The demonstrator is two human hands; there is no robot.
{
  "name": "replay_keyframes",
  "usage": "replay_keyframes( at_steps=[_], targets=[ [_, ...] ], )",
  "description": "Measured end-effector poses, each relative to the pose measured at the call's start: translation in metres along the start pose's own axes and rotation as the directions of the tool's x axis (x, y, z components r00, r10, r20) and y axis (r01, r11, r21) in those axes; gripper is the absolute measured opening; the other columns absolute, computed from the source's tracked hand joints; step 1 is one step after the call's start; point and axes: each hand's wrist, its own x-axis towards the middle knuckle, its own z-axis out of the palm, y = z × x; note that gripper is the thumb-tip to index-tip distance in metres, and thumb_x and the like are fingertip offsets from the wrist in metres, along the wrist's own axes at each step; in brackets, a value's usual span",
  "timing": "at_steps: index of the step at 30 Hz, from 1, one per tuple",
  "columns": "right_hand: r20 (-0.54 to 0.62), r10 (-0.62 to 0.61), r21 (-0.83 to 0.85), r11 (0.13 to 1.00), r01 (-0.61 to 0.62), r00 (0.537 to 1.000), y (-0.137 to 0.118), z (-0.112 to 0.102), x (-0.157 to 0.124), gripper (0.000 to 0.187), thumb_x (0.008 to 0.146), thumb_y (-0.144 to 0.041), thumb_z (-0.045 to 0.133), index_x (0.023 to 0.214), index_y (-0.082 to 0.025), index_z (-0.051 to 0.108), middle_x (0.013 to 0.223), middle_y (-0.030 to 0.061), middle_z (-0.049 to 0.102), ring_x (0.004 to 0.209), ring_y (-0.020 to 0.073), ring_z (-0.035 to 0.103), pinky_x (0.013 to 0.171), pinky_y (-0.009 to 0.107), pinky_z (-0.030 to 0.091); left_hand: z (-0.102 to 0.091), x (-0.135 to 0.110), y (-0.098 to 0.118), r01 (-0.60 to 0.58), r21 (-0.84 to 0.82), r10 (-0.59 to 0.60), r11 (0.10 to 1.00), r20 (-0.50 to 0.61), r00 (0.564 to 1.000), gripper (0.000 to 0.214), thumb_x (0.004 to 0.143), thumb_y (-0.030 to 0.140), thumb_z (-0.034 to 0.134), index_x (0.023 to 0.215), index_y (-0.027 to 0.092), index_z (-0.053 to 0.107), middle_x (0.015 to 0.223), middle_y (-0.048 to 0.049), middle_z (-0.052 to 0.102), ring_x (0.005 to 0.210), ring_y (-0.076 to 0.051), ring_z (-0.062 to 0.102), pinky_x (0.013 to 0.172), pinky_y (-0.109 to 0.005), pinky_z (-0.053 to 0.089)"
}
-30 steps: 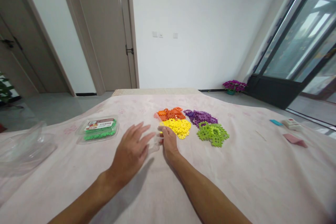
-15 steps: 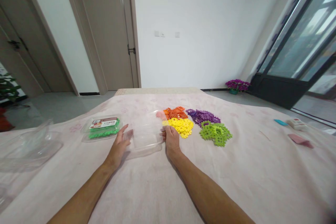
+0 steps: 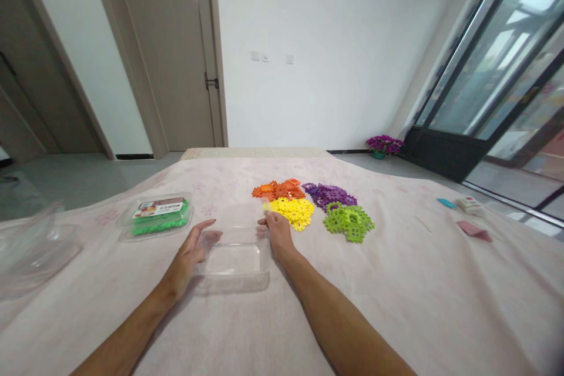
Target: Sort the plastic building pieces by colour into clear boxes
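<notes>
Two bare hands share one clear box here, and from the far left it's see-through plastic first: a clear container (image 3: 42,255) lying at the edge of the pink-white cloth (image 3: 247,335), its exact shape hard to make out. Next along, a labelled pack (image 3: 158,217) sits flat, bright green pieces showing through its clear plastic. Now the left hand (image 3: 187,258), and it's grasping the near-centre clear box (image 3: 233,279) by its left side, thumb on the near side, fingers reaching along beyond the wall. The box sits upright between the hands, open side up, a faint clear lid (image 3: 240,214) spread out beyond it. Behind, an orange pile (image 3: 278,190); in front of that, the right hand (image 3: 277,232) has the box by its far right corner, fingertips closed on the plastic. Just beyond that hand comes a yellow pile (image 3: 297,211), touching the orange, then a purple pile (image 3: 332,195) with a lime-green pile (image 3: 349,222) against its near edge. Well apart at right: a small blue piece (image 3: 446,203), a whitish block (image 3: 470,207) and, nearer, a folded pink scrap (image 3: 474,231).
</notes>
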Motion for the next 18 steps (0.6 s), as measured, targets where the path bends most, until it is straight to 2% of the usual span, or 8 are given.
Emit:
replay_keyframes(
  at_steps=[2, 3, 5, 7, 10, 13, 15, 18],
  targets=[
    [0.072, -0.08, -0.274, 0.957, 0.096, 0.994, -0.006, -0.006, -0.002, 0.039, 0.091, -0.05, 0.051, 0.071, -0.018, 0.062, 0.065, 0.0031, 0.065, 0.056, 0.0163, 0.061, 0.059, 0.029, 0.048, 0.001, 0.001, -0.003, 0.013, -0.007, -0.013, 1.0, -0.034, 0.999, 0.075, 0.056, 0.02, 0.053, 0.131, 0.023, 0.055, 0.114, -0.0069, 0.071, 0.119, -0.027, 0.061, 0.11, -0.042, 0.037],
    [0.105, -0.124, -0.43, 0.889, 0.157, 0.987, -0.011, -0.011, -0.002, 0.04, 0.094, -0.047, 0.048, 0.071, -0.018, 0.065, 0.064, 0.0035, 0.065, 0.059, 0.0174, 0.062, 0.064, 0.03, 0.048, 0.0, 0.003, -0.006, 0.017, -0.011, -0.018, 1.0, -0.064, 0.998, 0.075, 0.056, 0.02, 0.053, 0.13, 0.024, 0.055, 0.114, -0.0066, 0.071, 0.118, -0.026, 0.062, 0.108, -0.042, 0.038],
    [0.131, -0.209, -0.693, 0.68, 0.24, 0.969, -0.023, -0.024, 0.0, 0.041, 0.098, -0.042, 0.044, 0.076, -0.019, 0.07, 0.069, 0.006, 0.068, 0.071, 0.0196, 0.065, 0.073, 0.031, 0.045, 0.0, 0.005, -0.012, 0.023, -0.017, -0.025, 1.0, -0.121, 0.992, 0.075, 0.056, 0.021, 0.053, 0.131, 0.025, 0.055, 0.113, -0.0057, 0.071, 0.115, -0.025, 0.063, 0.104, -0.04, 0.042],
    [0.114, -0.29, -0.837, 0.487, 0.249, 0.95, -0.035, -0.039, 0.003, 0.039, 0.1, -0.041, 0.043, 0.086, -0.021, 0.073, 0.082, 0.0078, 0.072, 0.083, 0.0207, 0.066, 0.08, 0.031, 0.044, 0.0, 0.008, -0.018, 0.016, -0.016, -0.019, 1.0, -0.17, 0.985, 0.075, 0.058, 0.022, 0.053, 0.132, 0.027, 0.054, 0.112, -0.0048, 0.071, 0.114, -0.024, 0.064, 0.101, -0.039, 0.044],
    [0.209, -0.387, -0.904, 0.274, 0.329, 0.898, -0.045, -0.062, 0.009, 0.029, 0.093, -0.044, 0.059, 0.11, -0.025, 0.072, 0.111, 0.0087, 0.072, 0.108, 0.0239, 0.06, 0.097, 0.035, 0.039, 0.002, 0.01, -0.024, -0.012, 0.011, 0.014, 1.0, -0.228, 0.974, 0.074, 0.06, 0.022, 0.053, 0.133, 0.029, 0.053, 0.114, -0.0038, 0.071, 0.115, -0.024, 0.063, 0.1, -0.039, 0.044],
    [0.356, -0.361, -0.905, 0.099, 0.415, 0.862, -0.044, -0.08, 0.016, 0.071, 0.074, -0.047, 0.079, 0.139, -0.027, 0.057, 0.148, 0.0101, 0.051, 0.137, 0.0314, 0.039, 0.114, 0.044, 0.024, 0.006, 0.011, -0.024, -0.021, 0.026, 0.027, 0.999, -0.253, 0.967, 0.074, 0.061, 0.022, 0.053, 0.135, 0.029, 0.051, 0.118, -0.0036, 0.07, 0.116, -0.023, 0.061, 0.098, -0.038, 0.044],
    [0.376, -0.306, -0.911, 0.05, 0.41, 0.874, -0.04, -0.088, 0.021, 0.088, 0.071, -0.052, 0.08, 0.149, -0.029, 0.047, 0.158, 0.0095, 0.038, 0.145, 0.0338, 0.029, 0.117, 0.048, 0.018, 0.007, 0.011, -0.024, -0.02, 0.023, 0.025, 1.0, -0.251, 0.968, 0.075, 0.062, 0.022, 0.053, 0.137, 0.027, 0.05, 0.119, -0.004, 0.069, 0.116, -0.023, 0.06, 0.099, -0.038, 0.044],
    [0.401, -0.228, -0.908, 0.032, 0.419, 0.887, -0.036, -0.093, 0.028, 0.081, 0.079, -0.055, 0.074, 0.15, -0.029, 0.044, 0.158, 0.0091, 0.04, 0.143, 0.0312, 0.032, 0.116, 0.046, 0.022, 0.008, 0.012, -0.022, -0.027, 0.028, 0.033, 0.999, -0.238, 0.971, 0.075, 0.061, 0.023, 0.052, 0.136, 0.025, 0.049, 0.119, -0.0048, 0.068, 0.115, -0.023, 0.059, 0.1, -0.037, 0.042]
  ],
)
